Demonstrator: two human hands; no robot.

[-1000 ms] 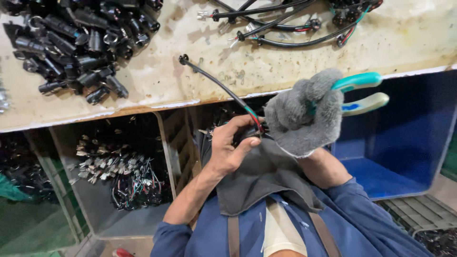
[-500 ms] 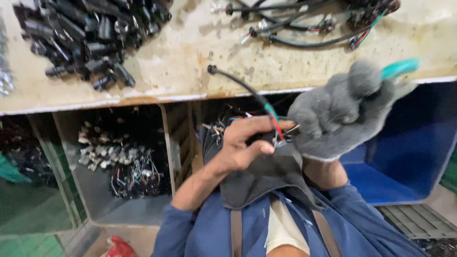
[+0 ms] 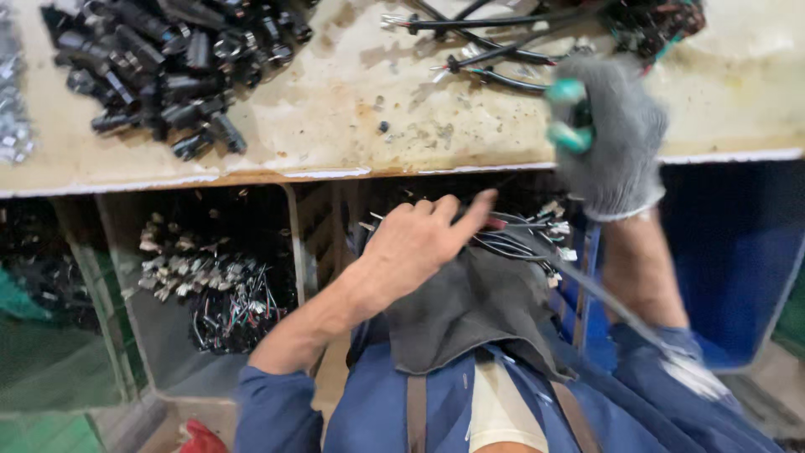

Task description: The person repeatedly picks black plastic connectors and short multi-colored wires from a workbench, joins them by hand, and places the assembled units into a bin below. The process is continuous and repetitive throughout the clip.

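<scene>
Worn, stained pale wooden surface across the top, front edge chipped. Below it, open grey storage compartment at left, holding a tangle of thin wires with small white connectors. Deep blue plastic bin under the surface at right.

Blue work shirt with brown straps filling the bottom centre. Dark grey cloth draped over the lap, just under the left hand.

Heap of black cylindrical plastic connectors on the surface at upper left. Bundle of black cables with stripped ends on the surface at upper right, well above the left hand.

Right hand in a grey knitted glove, raised against the surface edge, curled shut around teal-handled pliers; only the handle ends visible, blurred.

Left hand bare, below the surface edge, fingers gathered with the forefinger stretched out to the right. Fingertip meeting a small sheaf of thin dark wires with white terminal plugs; sheaf lying just right of that hand, on top of the cloth, plugs fanned toward the blue bin. Short red stretch of wire right at the fingertip. Pinch or mere touch: cannot tell, thumb hidden.

Small black speck alone on the surface, mid-bench.
</scene>
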